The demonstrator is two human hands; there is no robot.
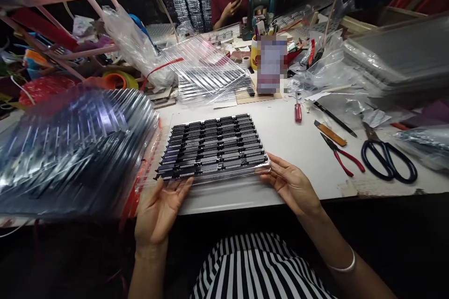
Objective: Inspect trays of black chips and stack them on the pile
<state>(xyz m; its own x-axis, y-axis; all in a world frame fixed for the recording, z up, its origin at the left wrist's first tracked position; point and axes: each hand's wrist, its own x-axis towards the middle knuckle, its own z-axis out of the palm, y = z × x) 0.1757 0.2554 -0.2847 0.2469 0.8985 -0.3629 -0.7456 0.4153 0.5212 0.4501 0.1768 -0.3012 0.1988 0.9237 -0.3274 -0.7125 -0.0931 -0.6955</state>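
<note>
A clear plastic tray (231, 175) carries rows of small black connector-like parts with fine pale teeth (213, 144). Its near edge is tilted toward me over the white table. My left hand (163, 208) grips the near left corner, with the thumb and a finger at the rim and the palm turned up. At the near right corner, my right hand (289, 180) holds the tray, thumb on the edge and fingers beneath. Just left of the tray lies a large stack of clear trays with dark contents (70, 149), blurred, with red ribbon (135, 196) beside it.
To the right lie scissors (387, 161), red-handled pliers (338, 154), a cutter knife (330, 133), a black pen (335, 119) and a screwdriver (298, 110). Behind stand a phone (270, 65) and more clear trays (210, 72). Another person (228, 2) holds a phone at the back.
</note>
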